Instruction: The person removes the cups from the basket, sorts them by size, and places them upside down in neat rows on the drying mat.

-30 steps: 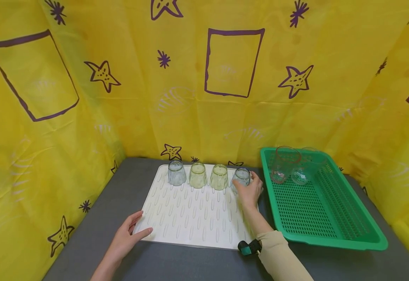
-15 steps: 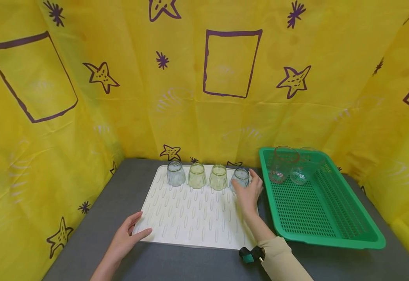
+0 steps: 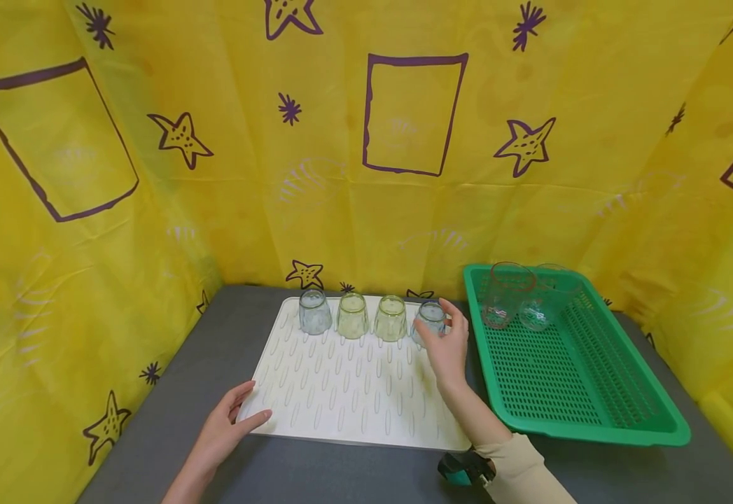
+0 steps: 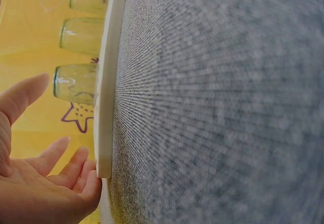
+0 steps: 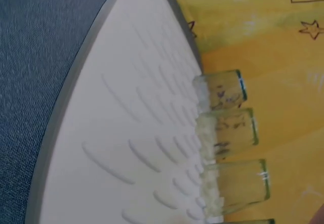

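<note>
A pale blue tumbler [image 3: 430, 318] stands upside down at the back right of the white ribbed drying mat [image 3: 353, 399]. My right hand [image 3: 449, 350] holds it, thumb at its left side and fingers at its right; in the right wrist view that hand is almost wholly out of frame. To its left in the same row are two pale green tumblers [image 3: 391, 319] and another pale blue tumbler [image 3: 314, 313], also bottom up. My left hand [image 3: 224, 423] lies at the mat's front left corner, thumb and fingers apart. In the left wrist view, its fingers touch the mat's edge.
A green perforated basket [image 3: 549, 378] stands right of the mat. At its back are a pinkish glass [image 3: 498, 313] and a clear glass [image 3: 536, 315], both upright. A yellow patterned cloth [image 3: 334, 210] hangs behind and beside the grey tabletop [image 3: 316, 465].
My right forearm has swung slightly to the right and its fingertips have shifted up toward the tumbler's top. The tumbler stays in place. My left hand has not moved.
</note>
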`<move>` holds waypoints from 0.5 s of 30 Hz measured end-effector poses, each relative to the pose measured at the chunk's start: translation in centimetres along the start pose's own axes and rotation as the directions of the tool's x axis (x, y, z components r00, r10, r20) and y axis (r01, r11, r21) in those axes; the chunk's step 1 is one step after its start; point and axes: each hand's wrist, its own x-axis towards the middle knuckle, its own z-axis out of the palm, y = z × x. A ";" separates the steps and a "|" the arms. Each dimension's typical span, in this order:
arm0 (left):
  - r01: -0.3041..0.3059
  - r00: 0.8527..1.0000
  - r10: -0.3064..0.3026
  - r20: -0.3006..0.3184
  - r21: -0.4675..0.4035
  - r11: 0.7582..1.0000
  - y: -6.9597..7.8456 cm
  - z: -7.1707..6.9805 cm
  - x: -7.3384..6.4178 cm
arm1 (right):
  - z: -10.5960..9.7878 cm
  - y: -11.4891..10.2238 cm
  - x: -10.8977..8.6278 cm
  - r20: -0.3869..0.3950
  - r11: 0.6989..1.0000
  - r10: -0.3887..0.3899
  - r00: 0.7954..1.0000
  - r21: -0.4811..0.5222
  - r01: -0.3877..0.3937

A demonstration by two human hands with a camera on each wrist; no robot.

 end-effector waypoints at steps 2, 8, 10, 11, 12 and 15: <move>-0.001 1.000 0.001 0.000 -0.001 1.000 0.0 0.0 0.0 | -0.4 -0.8 -0.3 0.030 0.999 0.030 0.999 0.032 -0.031; 0.000 1.000 0.000 0.000 -0.002 1.000 0.0 0.0 -0.1 | -2.1 -2.5 -0.7 0.127 0.994 0.077 0.989 0.070 -0.087; 0.001 1.000 -0.001 0.001 -0.003 1.000 0.0 0.0 -0.1 | -2.8 -2.9 -0.8 0.153 0.993 0.089 0.984 0.065 -0.100; 0.001 1.000 -0.001 0.001 -0.003 1.000 0.0 0.0 0.0 | -3.1 -3.1 -0.8 0.167 0.992 0.094 0.982 0.067 -0.107; 0.002 1.000 -0.002 0.002 -0.003 1.000 0.0 0.0 0.0 | -3.4 -3.3 -0.9 0.177 0.991 0.099 0.979 0.068 -0.112; 0.003 1.000 -0.003 0.002 -0.004 1.000 0.0 0.0 -0.1 | -4.4 -4.0 -0.9 0.201 0.991 0.110 0.973 0.054 -0.123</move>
